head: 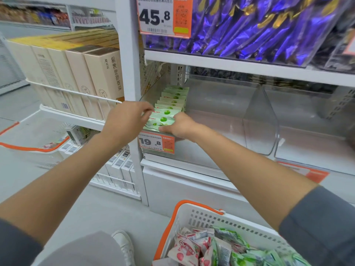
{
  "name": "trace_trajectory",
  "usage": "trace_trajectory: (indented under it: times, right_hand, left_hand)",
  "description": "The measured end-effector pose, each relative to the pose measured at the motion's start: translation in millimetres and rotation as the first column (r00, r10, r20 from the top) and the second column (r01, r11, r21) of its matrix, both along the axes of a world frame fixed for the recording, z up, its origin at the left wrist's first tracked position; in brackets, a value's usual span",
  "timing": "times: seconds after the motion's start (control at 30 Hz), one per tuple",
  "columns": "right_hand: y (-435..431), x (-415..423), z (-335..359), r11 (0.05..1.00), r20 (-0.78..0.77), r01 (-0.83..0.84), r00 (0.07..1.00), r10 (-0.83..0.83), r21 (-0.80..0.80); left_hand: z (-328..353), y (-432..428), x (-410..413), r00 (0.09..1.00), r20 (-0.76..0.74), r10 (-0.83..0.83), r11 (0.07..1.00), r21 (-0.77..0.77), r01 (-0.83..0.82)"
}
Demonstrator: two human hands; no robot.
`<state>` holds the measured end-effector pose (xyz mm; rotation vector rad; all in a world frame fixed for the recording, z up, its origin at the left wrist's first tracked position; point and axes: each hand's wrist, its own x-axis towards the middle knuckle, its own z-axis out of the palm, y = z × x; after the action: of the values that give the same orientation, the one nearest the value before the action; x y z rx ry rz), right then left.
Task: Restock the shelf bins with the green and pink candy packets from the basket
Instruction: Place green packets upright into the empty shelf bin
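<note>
A row of green candy packets (pixel 172 98) stands on edge at the left side of a clear shelf bin (pixel 221 120). My left hand (pixel 126 120) pinches the left end of the front green packets (pixel 162 120). My right hand (pixel 180 125) grips their right end at the bin's front lip. Below, a white basket with an orange rim (pixel 194 214) sits on the floor, holding pink packets (pixel 186 248) and more green packets (pixel 249 254).
A second clear bin (pixel 311 127) stands to the right. Purple packets (pixel 249 25) fill the shelf above. Cream boxes (pixel 80 77) line the left shelf behind a wire rail. Price tags hang on the bins. My shoe (pixel 123 244) is beside the basket.
</note>
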<state>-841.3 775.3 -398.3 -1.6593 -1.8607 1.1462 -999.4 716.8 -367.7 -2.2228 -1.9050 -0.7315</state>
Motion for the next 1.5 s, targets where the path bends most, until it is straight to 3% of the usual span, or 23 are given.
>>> trace_trajectory:
  times: [0.1,0.17,0.23,0.3,0.4,0.47,0.57,0.63,0.67,0.73,0.83,0.9,0.97,1.03,1.1,1.17,1.27,1.33,1.4,1.5]
  right_hand:
    - [-6.9,4.7,16.1,0.989,-0.097,-0.038,0.995,0.024,-0.142]
    - [-4.1,16.6,26.6,0.963,-0.2,-0.003,0.978,-0.053,-0.269]
    - [8.9,31.6,29.7,0.931,-0.298,0.189,0.911,-0.285,-0.312]
    - [21.4,39.6,25.6,0.857,-0.381,0.363,0.782,-0.493,-0.366]
    - [31.5,16.7,18.6,0.79,-0.52,0.234,0.642,-0.563,-0.566]
    - [103.3,5.4,-38.2,0.751,-0.486,0.261,0.625,-0.61,-0.607]
    - [176.5,4.6,-100.5,0.758,-0.483,0.244,0.644,-0.593,-0.605]
    - [99.5,5.6,-45.7,0.811,-0.513,0.22,0.677,-0.527,-0.542]
    - [59.7,5.0,-10.7,0.788,-0.471,0.242,0.691,-0.549,-0.566]
    - [40.0,6.7,2.2,0.808,-0.467,0.218,0.721,-0.511,-0.548]
    - [9.3,17.3,12.9,0.835,-0.493,-0.032,0.82,-0.293,-0.549]
    - [-3.0,24.4,21.2,0.812,-0.517,-0.075,0.804,-0.294,-0.579]
    - [-12.1,31.4,24.2,0.881,-0.486,0.088,0.806,-0.337,-0.465]
    - [-17.4,40.2,22.4,0.943,-0.402,0.31,0.853,-0.333,-0.121]
    - [-40.4,61.5,27.8,0.892,-0.31,0.372,0.906,-0.289,0.255]
    - [-74.9,85.0,32.8,0.852,-0.297,0.35,0.923,-0.243,0.39]
    - [-126.5,122.6,10.3,0.884,-0.271,0.322,0.933,-0.236,0.34]
    - [-152.9,149.1,-27.7,0.931,-0.13,0.278,0.959,-0.253,0.237]
    - [-177.5,178.4,-75.3,0.98,0.035,0.193,0.98,-0.194,0.038]
    - [-209.6,219.0,-146.3,0.98,0.224,0.088,0.974,-0.047,-0.178]
  left_hand:
    - [-4.3,11.6,14.2,0.968,0.217,-0.124,0.99,-0.031,0.134]
    - [-7.6,22.0,22.9,0.947,0.279,-0.156,0.974,-0.117,0.195]
    - [-11.3,34.0,27.7,0.957,0.232,-0.175,0.945,-0.232,0.23]
    - [-15.9,44.4,32.0,0.973,0.124,-0.195,0.919,-0.324,0.225]
    - [-23.2,53.5,34.5,0.985,-0.002,-0.175,0.926,-0.34,0.164]
    - [-28.0,56.6,35.2,0.987,-0.011,-0.159,0.932,-0.331,0.147]
    - [-31.1,58.3,34.9,0.987,-0.008,-0.163,0.934,-0.324,0.151]
    - [-33.4,60.2,32.6,0.984,0.004,-0.176,0.94,-0.296,0.17]
    - [-34.6,61.4,31.4,0.982,0.007,-0.187,0.942,-0.282,0.181]
    - [-36.9,63.5,29.7,0.979,0.008,-0.202,0.938,-0.284,0.196]
    - [-33.6,63.1,32.3,0.982,-0.016,-0.19,0.931,-0.32,0.175]
    - [-29.4,60.0,33.0,0.986,0.011,-0.169,0.934,-0.317,0.164]
    - [-24.2,50.2,35.7,0.988,0.044,-0.145,0.966,-0.212,0.151]
    - [-17.4,34.1,47.3,0.992,0.099,-0.083,0.996,-0.028,0.086]
    - [-8.1,2.7,73.9,0.971,0.234,-0.044,0.998,0.055,0.032]
    - [-7.4,-29.0,104.5,0.925,0.378,-0.022,0.999,-0.033,0.037]
    - [-34.5,-70.6,146.6,0.887,0.461,0.005,0.948,-0.283,0.142]
    - [-64.5,-91.9,167.4,0.897,0.443,-0.004,0.878,-0.427,0.215]
    - [-98.5,-107.6,182.5,0.913,0.409,-0.015,0.748,-0.602,0.282]
    - [-141.7,-117.9,196.6,0.95,0.304,-0.071,0.545,-0.786,0.292]
